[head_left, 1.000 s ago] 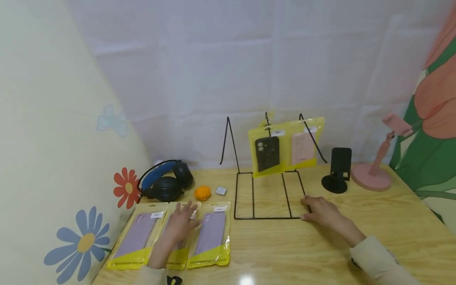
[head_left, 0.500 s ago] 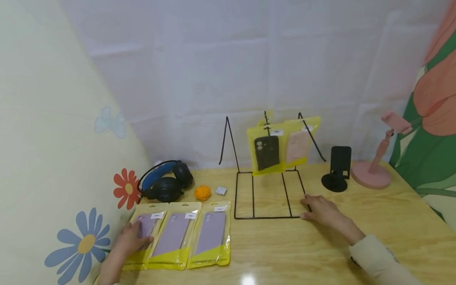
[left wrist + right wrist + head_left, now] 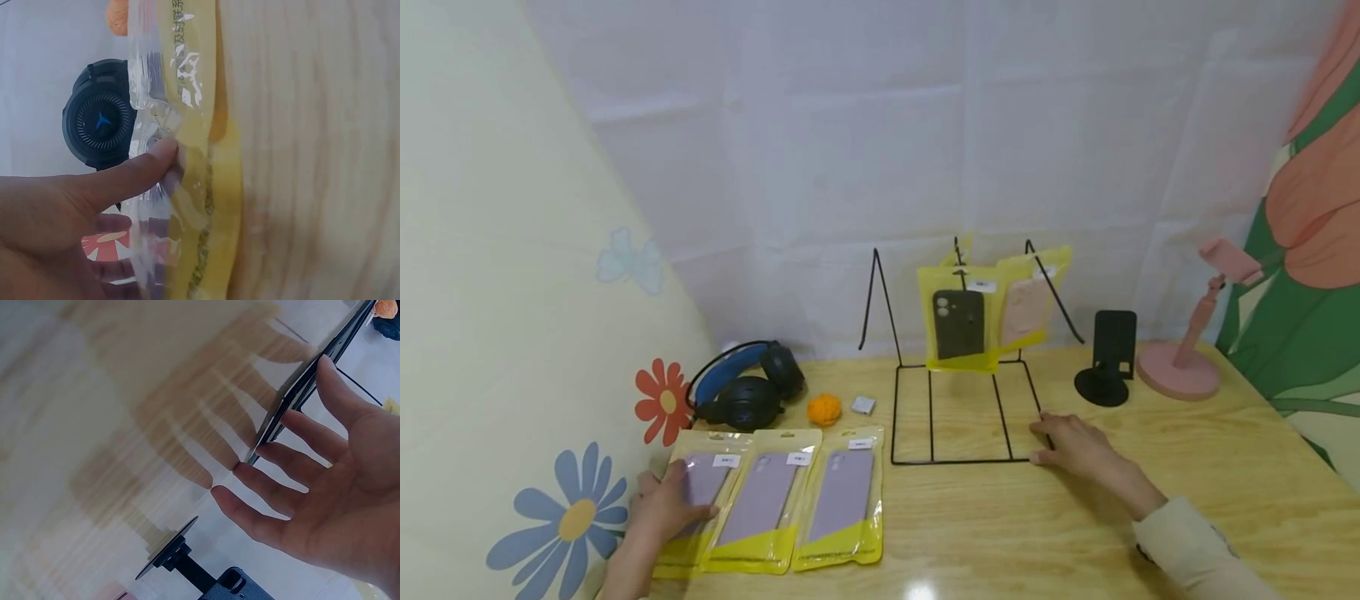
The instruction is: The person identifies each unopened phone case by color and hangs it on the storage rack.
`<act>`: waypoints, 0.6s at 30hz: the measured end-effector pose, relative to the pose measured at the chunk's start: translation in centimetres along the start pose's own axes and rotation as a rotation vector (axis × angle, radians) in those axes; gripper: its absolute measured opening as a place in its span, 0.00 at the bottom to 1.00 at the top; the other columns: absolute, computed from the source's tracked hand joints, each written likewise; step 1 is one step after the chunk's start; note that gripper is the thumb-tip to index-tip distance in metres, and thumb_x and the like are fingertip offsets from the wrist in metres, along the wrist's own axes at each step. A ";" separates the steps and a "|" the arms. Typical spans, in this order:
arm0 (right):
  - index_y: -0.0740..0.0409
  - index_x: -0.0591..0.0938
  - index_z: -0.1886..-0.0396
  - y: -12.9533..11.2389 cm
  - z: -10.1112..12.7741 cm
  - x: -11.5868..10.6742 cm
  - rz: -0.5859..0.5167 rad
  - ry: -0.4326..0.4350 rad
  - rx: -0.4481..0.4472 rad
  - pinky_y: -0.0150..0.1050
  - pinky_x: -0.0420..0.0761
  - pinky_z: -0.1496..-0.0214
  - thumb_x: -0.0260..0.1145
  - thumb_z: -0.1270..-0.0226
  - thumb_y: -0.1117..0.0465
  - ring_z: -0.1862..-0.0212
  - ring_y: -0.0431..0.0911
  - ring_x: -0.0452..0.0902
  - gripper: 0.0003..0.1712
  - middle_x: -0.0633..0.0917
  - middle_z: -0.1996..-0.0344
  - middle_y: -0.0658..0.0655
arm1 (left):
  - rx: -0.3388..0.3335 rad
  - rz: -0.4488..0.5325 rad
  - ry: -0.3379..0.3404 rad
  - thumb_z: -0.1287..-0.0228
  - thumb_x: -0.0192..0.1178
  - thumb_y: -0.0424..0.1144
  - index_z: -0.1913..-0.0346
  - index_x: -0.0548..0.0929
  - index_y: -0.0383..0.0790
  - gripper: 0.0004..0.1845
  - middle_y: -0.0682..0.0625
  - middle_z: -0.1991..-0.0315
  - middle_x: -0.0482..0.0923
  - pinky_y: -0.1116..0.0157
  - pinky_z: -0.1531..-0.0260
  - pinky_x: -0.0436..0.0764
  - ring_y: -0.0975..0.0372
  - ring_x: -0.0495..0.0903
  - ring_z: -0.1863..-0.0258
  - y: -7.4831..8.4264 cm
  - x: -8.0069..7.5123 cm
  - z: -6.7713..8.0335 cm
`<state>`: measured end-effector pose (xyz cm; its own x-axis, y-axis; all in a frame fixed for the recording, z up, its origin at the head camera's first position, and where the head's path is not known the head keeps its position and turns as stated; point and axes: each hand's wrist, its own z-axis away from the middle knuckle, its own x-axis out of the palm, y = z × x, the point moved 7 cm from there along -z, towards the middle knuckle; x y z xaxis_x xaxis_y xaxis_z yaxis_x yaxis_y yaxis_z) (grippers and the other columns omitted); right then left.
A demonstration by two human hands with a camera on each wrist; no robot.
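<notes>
Three glossy yellow packets of lilac phone cases lie side by side on the pale wood-grain table (image 3: 1225, 467); my left hand (image 3: 658, 508) pinches the leftmost packet (image 3: 696, 508), thumb (image 3: 140, 172) on its crinkly clear film, fingers beneath. My right hand (image 3: 1075, 446) lies flat, fingers spread, fingertips touching the thin black wire rack (image 3: 958, 417) just ahead of it.

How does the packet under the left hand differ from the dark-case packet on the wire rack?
The left-hand packet lies flat on the table; the rack packet hangs upright on the wire rack. The first holds a lilac case, the second a dark one. The left hand pinches the first; nothing touches the second. Both are yellow-edged.
</notes>
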<state>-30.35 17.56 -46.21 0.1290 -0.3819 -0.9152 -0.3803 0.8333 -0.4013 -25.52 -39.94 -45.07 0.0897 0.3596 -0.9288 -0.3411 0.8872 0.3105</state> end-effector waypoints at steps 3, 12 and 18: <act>0.64 0.78 0.41 -0.1 0.1 0.0 -0.002 -0.005 0.004 0.62 0.73 0.46 0.70 0.40 0.52 0.40 0.66 0.71 0.30 0.71 0.37 0.73 | 0.062 -0.011 0.061 0.58 0.78 0.44 0.32 0.53 0.29 0.56 0.24 0.56 0.52 0.41 0.58 0.73 0.34 0.63 0.60 0.3 -0.5 -0.1; 0.64 0.78 0.41 -0.1 -0.1 0.0 0.007 -0.009 0.015 0.63 0.73 0.47 0.69 0.39 0.51 0.40 0.67 0.70 0.30 0.71 0.37 0.72 | 0.460 -0.011 0.190 0.46 0.59 0.21 0.40 0.73 0.26 0.27 0.25 0.50 0.74 0.45 0.60 0.78 0.42 0.75 0.60 3.5 -4.2 1.1; 0.64 0.78 0.41 -0.2 0.0 0.0 0.012 -0.009 0.025 0.64 0.72 0.46 0.70 0.39 0.52 0.40 0.68 0.69 0.30 0.71 0.37 0.72 | 0.490 0.084 0.248 0.39 0.61 0.28 0.38 0.74 0.32 0.25 0.26 0.42 0.71 0.39 0.53 0.73 0.36 0.72 0.48 6.3 -7.1 4.1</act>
<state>-30.30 17.42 -46.15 0.1331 -0.3686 -0.9200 -0.3588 0.8474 -0.3914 -24.52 -35.72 -35.69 -0.1619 0.4085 -0.8983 0.1431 0.9104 0.3882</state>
